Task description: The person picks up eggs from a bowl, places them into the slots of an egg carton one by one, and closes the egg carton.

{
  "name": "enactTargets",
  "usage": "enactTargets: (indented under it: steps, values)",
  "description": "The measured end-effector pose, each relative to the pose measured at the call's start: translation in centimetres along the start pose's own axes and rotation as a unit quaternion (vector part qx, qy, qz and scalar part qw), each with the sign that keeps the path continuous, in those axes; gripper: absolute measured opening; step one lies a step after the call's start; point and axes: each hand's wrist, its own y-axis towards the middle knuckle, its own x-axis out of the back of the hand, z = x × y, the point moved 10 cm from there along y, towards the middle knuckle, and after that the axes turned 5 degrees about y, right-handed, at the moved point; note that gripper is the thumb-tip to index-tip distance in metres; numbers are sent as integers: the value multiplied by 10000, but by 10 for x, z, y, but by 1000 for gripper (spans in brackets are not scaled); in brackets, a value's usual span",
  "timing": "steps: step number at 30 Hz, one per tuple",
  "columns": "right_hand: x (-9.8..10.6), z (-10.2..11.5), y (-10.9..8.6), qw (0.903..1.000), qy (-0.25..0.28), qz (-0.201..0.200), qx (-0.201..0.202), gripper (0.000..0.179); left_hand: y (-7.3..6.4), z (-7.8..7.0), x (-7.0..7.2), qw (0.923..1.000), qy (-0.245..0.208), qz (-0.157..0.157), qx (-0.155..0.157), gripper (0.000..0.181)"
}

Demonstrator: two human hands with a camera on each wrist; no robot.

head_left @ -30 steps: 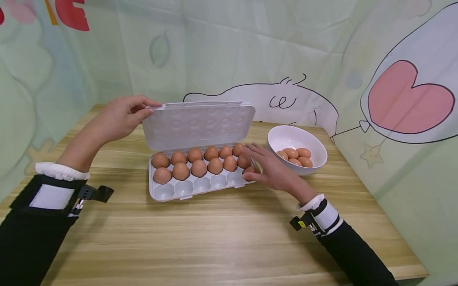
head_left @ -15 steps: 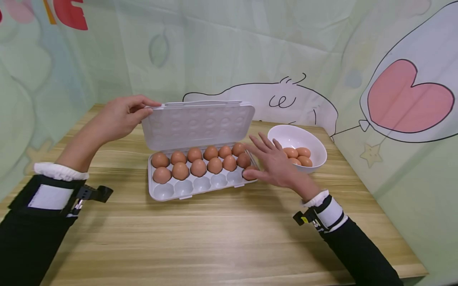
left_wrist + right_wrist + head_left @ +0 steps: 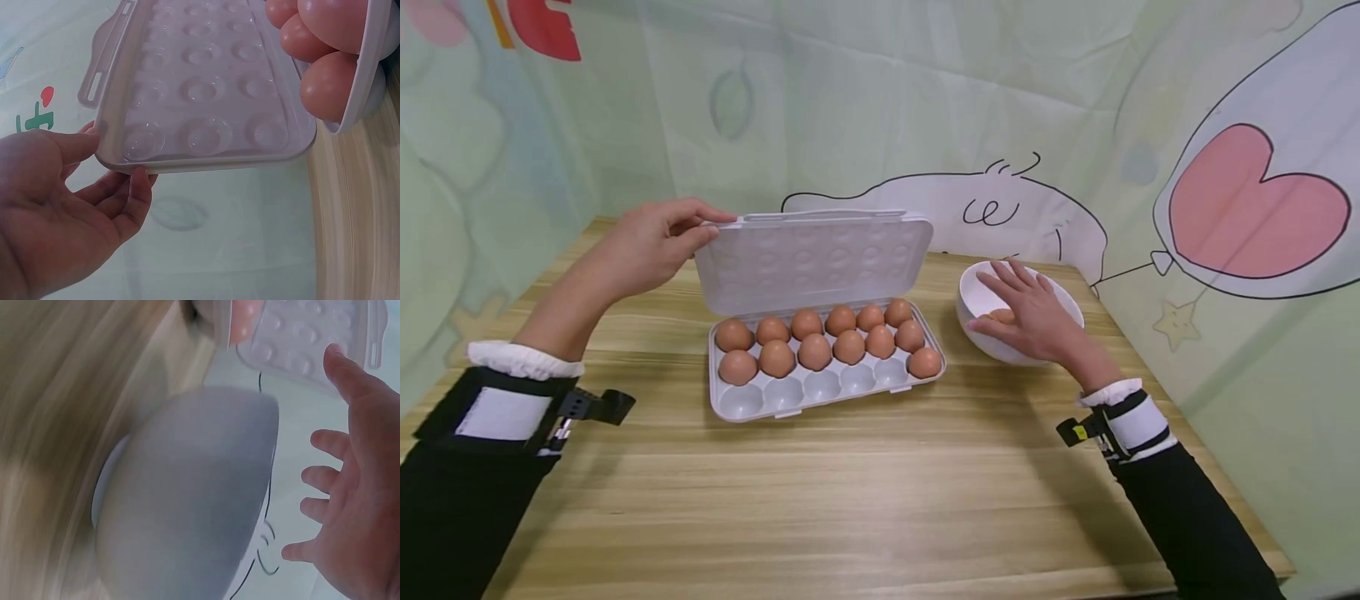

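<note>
A white plastic egg box [image 3: 782, 392] lies open in the head view, its lid [image 3: 812, 262] raised at the back. Brown eggs [image 3: 815, 352] fill the back two rows; in the front row one egg [image 3: 924, 362] sits in the rightmost cup. My left hand [image 3: 651, 246] pinches the lid's upper left corner between thumb and fingers, as the left wrist view also shows. Over the white bowl [image 3: 992, 346] hovers my right hand [image 3: 1033, 317], fingers spread and holding nothing. It hides most of the bowl's inside; a brown egg [image 3: 1002, 316] shows beneath it.
The wooden table [image 3: 820, 508] carries both the box and the bowl. A printed cloth backdrop [image 3: 865, 100] stands along the table's back and sides. The bowl is close to the right-hand part of the backdrop.
My right hand has moved from the egg box's right end, rightward to above the bowl, uncovering the egg in the front right cup. My left hand and the lid have stayed put.
</note>
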Motion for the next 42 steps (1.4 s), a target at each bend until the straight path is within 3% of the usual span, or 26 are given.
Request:
enactTargets:
  steps: [7,17,24,29,33,36,42]
  values:
    - [10,-42,-1,9997,53,-13,-246,74,0,0,1,10000,63,-23,-25,33]
    - [4,-84,-3,9961,213,397,-753,74,-1,1,1,10000,34,7,59,34]
    - [1,-84,1,9972,-16,423,-622,65,-1,2,2,10000,36,-25,61,34]
    - [-10,-82,7,9949,-126,713,-709,61,-2,2,2,9999,53,-37,77,33]
    - [-22,-80,13,9910,229,1019,-834,56,-1,2,1,9999,68,-31,86,34]
    - [-30,-74,18,9906,326,1129,-707,50,-1,3,1,9999,79,-25,89,34]
    - [-41,-68,26,9897,27,1335,-525,41,1,2,0,10000,37,26,63,35]
